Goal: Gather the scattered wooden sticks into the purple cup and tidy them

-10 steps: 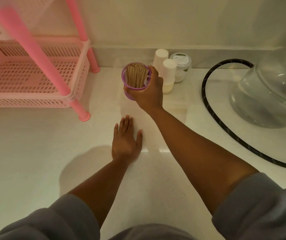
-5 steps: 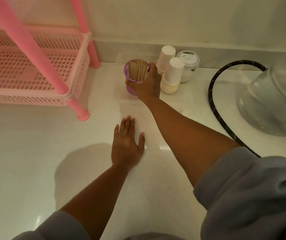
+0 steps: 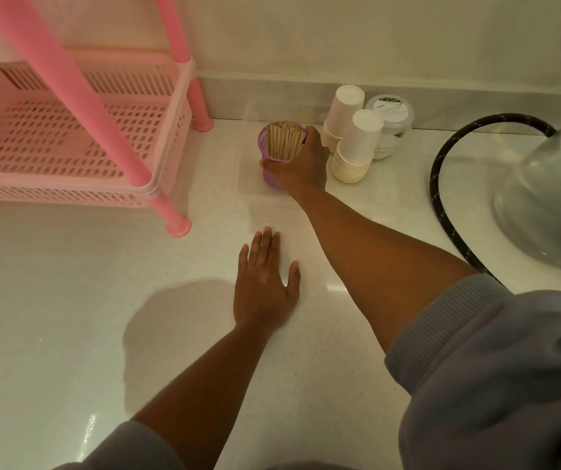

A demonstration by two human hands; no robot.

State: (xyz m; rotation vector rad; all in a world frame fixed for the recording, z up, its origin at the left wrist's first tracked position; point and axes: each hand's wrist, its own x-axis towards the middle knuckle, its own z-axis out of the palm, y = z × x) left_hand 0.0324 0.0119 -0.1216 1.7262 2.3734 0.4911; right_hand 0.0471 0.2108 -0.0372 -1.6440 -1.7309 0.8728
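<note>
The right hand (image 3: 301, 164) wraps the purple cup (image 3: 269, 154) — wooden sticks (image 3: 285, 141) upright between thumb and fingers. The left hand (image 3: 265, 286) lies flat, fingers spread, empty.

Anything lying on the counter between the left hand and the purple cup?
Nothing. In the head view the white counter between the flat left hand and the purple cup is bare, with no loose sticks. The right hand grips the cup.
</note>
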